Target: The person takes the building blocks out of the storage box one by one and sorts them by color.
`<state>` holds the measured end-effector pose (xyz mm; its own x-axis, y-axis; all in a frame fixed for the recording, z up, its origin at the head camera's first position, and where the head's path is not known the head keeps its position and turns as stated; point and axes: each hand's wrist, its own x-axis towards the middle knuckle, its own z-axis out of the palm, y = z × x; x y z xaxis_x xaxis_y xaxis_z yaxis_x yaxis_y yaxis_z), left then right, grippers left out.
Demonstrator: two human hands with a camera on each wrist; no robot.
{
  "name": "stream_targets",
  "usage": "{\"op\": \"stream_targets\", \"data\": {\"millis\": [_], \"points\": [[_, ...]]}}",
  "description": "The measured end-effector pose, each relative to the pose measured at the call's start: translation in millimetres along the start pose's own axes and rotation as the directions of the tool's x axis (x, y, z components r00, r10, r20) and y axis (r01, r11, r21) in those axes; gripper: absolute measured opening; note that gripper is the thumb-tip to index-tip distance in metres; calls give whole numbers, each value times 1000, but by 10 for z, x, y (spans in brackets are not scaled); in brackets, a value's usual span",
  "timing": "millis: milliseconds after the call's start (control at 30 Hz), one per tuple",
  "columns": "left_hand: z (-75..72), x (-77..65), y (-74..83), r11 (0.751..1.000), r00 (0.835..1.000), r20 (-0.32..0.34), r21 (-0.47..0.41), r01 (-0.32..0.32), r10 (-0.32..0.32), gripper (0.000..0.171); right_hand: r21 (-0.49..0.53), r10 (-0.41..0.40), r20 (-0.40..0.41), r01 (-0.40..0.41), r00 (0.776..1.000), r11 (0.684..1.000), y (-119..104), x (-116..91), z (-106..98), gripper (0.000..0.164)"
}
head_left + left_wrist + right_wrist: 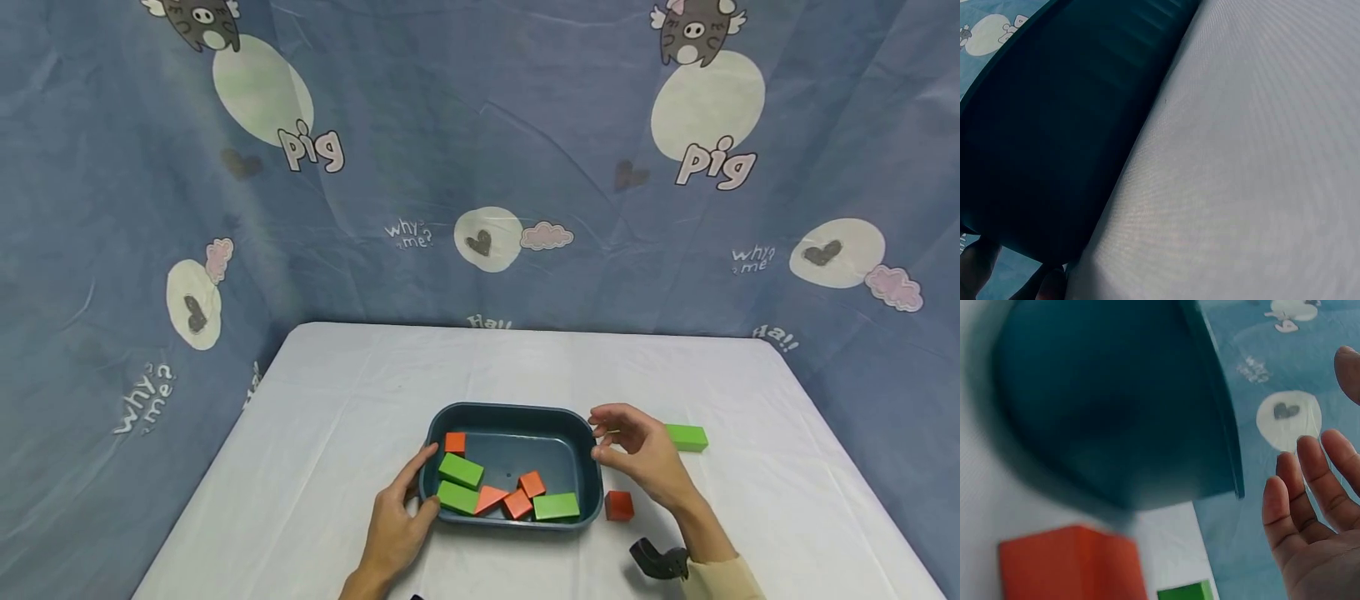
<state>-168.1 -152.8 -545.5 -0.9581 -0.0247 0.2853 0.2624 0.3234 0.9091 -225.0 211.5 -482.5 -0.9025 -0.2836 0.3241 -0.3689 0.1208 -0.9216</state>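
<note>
A dark teal tray (pixel 517 525) stands on the white cloth with several green and orange-red blocks inside, gathered toward its left and near side. My left hand (pixel 397 521) grips the tray's left end, thumb and index finger at the rim; the left wrist view shows only some fingertips (pixel 979 262) against its end. Beside the right rim is my right hand (pixel 637 450), fingers loosely bent and nothing held, as the right wrist view also shows. Outside the tray, a red block (pixel 619 506) lies below that hand, and a green block (pixel 686 437) lies behind it, partly hidden.
A white cloth (pixel 322 467) covers the table. Behind and at the sides hangs a blue patterned curtain (pixel 390 108). A black device (pixel 660 560) sits at my right wrist.
</note>
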Motion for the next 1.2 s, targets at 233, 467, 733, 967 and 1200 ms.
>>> {"op": "stream_targets", "data": {"millis": [233, 467, 733, 967, 1200], "points": [[-5, 1, -4, 1000, 1000, 1, -1, -6, 6, 73, 18, -13, 55, 12, 998, 1000, -27, 153, 85, 45], [-9, 5, -5, 1000, 1000, 1, -9, -9, 9, 74, 29, -36, 105, 33, 994, 999, -20, 273, 168, 47], [-14, -4, 11, 1000, 1000, -2, -10, -10, 10, 73, -3, 12, 134, -12, 991, 1000, -64, 384, 277, 47], [-21, -3, 13, 1000, 1000, 4, 6, -22, 22, 73, -9, 33, 175, -32, 984, 999, -115, 498, 383, 47], [-21, 10, -3, 999, 1000, 11, 20, -26, 26, 74, -11, 21, 232, -19, 973, 1000, -139, 583, 458, 48]]}}
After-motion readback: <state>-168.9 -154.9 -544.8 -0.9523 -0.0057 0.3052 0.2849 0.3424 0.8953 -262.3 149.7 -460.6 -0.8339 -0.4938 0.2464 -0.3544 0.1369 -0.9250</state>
